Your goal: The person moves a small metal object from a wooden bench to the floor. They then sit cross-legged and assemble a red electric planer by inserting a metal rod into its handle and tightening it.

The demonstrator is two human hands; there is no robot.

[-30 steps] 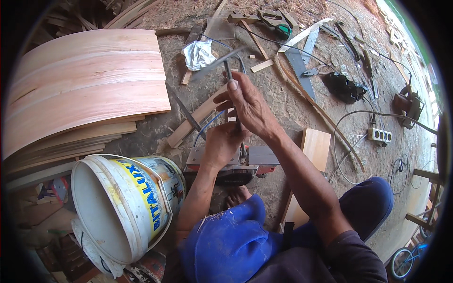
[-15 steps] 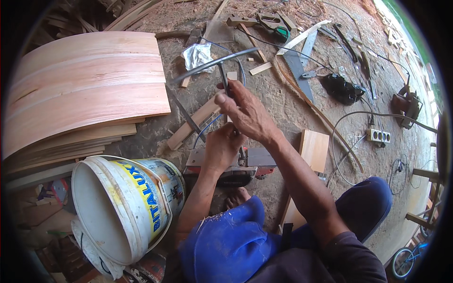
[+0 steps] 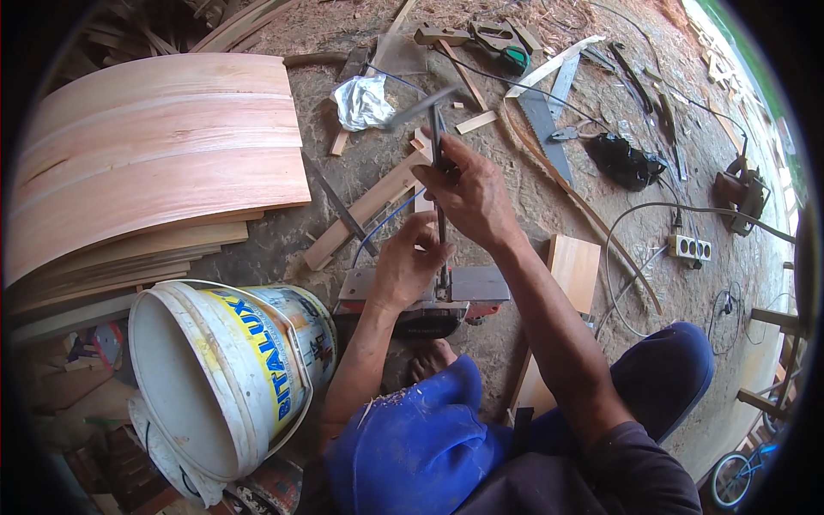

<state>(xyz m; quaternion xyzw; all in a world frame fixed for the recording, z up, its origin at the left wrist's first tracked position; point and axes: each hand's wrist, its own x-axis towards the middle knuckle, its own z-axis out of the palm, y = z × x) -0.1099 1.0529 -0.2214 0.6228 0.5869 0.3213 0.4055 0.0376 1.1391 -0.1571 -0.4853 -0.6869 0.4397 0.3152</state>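
Note:
A dark metal T-handle wrench [image 3: 435, 129] stands upright in front of me, its crossbar blurred at the top. My right hand [image 3: 474, 196] is closed round the upper shaft with thumb and fingers. Lower down, my left hand [image 3: 410, 262] pinches the same shaft between thumb and fingertips. The shaft's lower end meets the middle of an electric planer [image 3: 482, 286], which lies on the ground with its flat grey sole plates upward. My hands and the shaft partly cover the planer, so the exact fit at the tip is hidden.
Stacked wide boards [image 3: 172, 142] lie at the left, above a white bucket [image 3: 184, 378] tipped on its side. Wood strips [image 3: 365, 210] lie beyond the planer. A handsaw [image 3: 549, 133], pliers [image 3: 566, 134], a power strip [image 3: 689, 248] and loose cables are at the right.
The wrench's crossbar has turned from lying broadly across my view to pointing more away. My right hand has shifted slightly right, and my left hand's fingers have loosened round the shaft.

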